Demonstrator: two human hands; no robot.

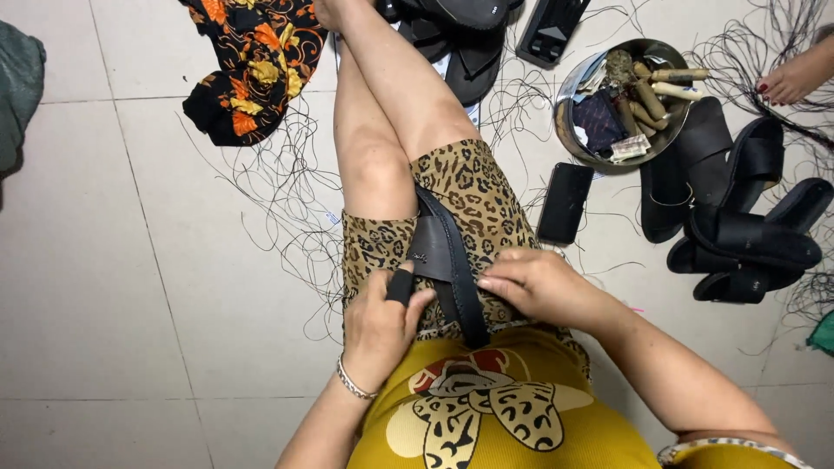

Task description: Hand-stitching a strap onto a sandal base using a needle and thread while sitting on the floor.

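I sit on the floor with my legs crossed, and a black sandal point(452, 260) lies lengthwise on my lap. My left hand point(382, 326) grips a short black-handled tool point(400, 286), its tip pressed against the sandal's strap on the left side. My right hand point(539, 287) presses down on the sandal's right edge and the fabric of my leopard-print shorts, fingers curled over it. A metal bangle circles my left wrist.
A black phone point(565, 202) lies on the tiles by my right thigh. A metal bowl point(569, 130) holds wooden-handled tools and scraps. Several black sandals point(738, 234) are piled at right, more ahead point(460, 43). Loose black thread point(287, 191) is strewn about. Another person's foot point(795, 78) shows top right.
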